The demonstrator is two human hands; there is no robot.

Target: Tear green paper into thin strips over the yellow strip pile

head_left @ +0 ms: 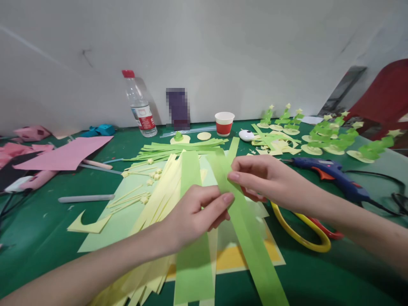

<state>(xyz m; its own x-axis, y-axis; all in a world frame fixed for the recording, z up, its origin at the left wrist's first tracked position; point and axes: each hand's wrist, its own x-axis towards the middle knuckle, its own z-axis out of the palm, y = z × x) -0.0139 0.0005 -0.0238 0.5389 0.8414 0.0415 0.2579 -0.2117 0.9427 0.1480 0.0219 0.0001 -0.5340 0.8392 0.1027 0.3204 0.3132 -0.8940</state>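
Purple object at rear: pixelated, identity not established. Bottle label: small print illegible. Green strip: lower end cut off by bottom edge; a section concealed behind the left hand. Right hand: some fingers obscured. Scissors: blades not visible. Red object: cropped at right edge.

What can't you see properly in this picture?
In the head view:
The dark purple thing by the wall: blurred into squares.
The near end of the green strip in the left hand: cut off by the bottom edge.
Where the yellow loop leads: hidden by the right forearm.
Small print on the bottle label: too tiny.
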